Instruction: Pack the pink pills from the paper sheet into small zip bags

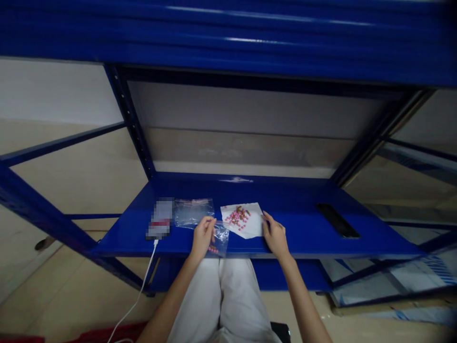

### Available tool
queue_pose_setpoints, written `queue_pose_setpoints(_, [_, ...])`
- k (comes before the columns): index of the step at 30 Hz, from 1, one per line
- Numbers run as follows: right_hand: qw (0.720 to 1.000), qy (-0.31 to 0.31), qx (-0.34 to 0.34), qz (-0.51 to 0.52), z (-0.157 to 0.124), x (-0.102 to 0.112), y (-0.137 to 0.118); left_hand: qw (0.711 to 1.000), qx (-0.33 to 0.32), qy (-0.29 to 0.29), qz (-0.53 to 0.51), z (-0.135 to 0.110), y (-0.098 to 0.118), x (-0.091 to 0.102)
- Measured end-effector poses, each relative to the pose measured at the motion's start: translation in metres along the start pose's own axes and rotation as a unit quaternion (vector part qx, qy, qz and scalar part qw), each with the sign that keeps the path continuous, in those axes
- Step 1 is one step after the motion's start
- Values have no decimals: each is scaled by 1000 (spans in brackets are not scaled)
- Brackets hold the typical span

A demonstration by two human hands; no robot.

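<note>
My left hand [204,235] pinches the top of a small clear plastic bag [222,237] at the shelf's front edge. A few pink pills [213,249] show in the bottom of that bag. Beside it lies a white sheet of paper [254,225], with many pink pills and brown capsules [238,218] heaped on it. My right hand [274,234] is at the paper's right edge, with thumb and fingers close together on it. Behind my left hand, more clear plastic bags [193,213] lie flat.
All this lies on a blue metal shelf [303,240]. A phone with a blurred screen [160,219] is at the left, a white cable [147,274] running down from it. A dark phone [337,220] lies at the right. A blue upper shelf [228,43] overhangs, with uprights at both sides.
</note>
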State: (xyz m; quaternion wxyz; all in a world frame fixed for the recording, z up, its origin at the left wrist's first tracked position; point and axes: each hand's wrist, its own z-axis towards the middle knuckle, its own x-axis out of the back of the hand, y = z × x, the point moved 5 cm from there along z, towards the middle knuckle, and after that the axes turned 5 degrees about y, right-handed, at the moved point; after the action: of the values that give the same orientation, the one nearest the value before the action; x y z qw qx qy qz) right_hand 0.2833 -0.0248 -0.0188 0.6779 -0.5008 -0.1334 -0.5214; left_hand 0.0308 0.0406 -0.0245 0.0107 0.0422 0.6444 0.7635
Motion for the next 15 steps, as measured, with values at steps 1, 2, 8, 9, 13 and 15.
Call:
queue_pose_setpoints(1, [1000,-11,11,-13,-2,-2,4,1000,-8,5,12,1,2,0])
queue_pose_setpoints(2, [999,-18,23,-24,-4,-3,7,1000,-13,11,22,2,4,0])
queue_pose_setpoints(8, [996,-12,50,-74,-6,1,17,997,-23,19,73,20,10,-3])
queue_pose_setpoints(9, [996,-7,46,-80,-5,2,21,996,-29,18,85,24,10,-4])
queue_pose_setpoints(13, [996,5,37,-78,-2,4,35,989,-51,15,141,36,9,-10])
queue_pose_setpoints(15, [996,11,42,-73,-3,4,37,979,-70,28,187,37,9,-10])
